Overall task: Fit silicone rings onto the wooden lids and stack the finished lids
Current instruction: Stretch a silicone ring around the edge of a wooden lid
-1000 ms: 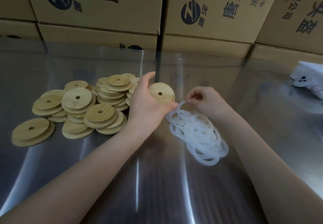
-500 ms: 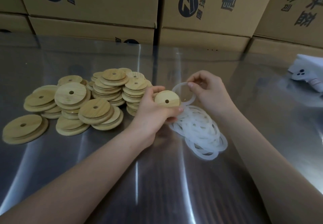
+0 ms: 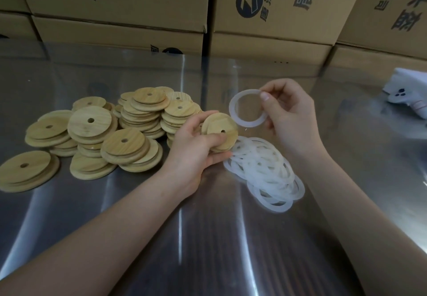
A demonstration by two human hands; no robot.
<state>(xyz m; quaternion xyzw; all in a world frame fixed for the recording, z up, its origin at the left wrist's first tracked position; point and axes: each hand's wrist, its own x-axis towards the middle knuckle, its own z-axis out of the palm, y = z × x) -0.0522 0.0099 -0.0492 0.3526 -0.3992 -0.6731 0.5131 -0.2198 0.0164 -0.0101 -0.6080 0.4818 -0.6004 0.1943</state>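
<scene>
The left hand (image 3: 194, 150) curls its fingers and thumb round a wooden lid (image 3: 216, 123). The right hand (image 3: 291, 122), held slightly higher beside it, pinches a silicone ring (image 3: 232, 110) between thumb and fingertips.

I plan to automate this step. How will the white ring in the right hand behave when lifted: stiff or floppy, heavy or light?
Probably light: the right hand holds the silicone ring by a pinch at one edge. It looks fully round there, so likely flexible, not limp. In the pile the rings overlap, so one may drag neighbours.
</scene>
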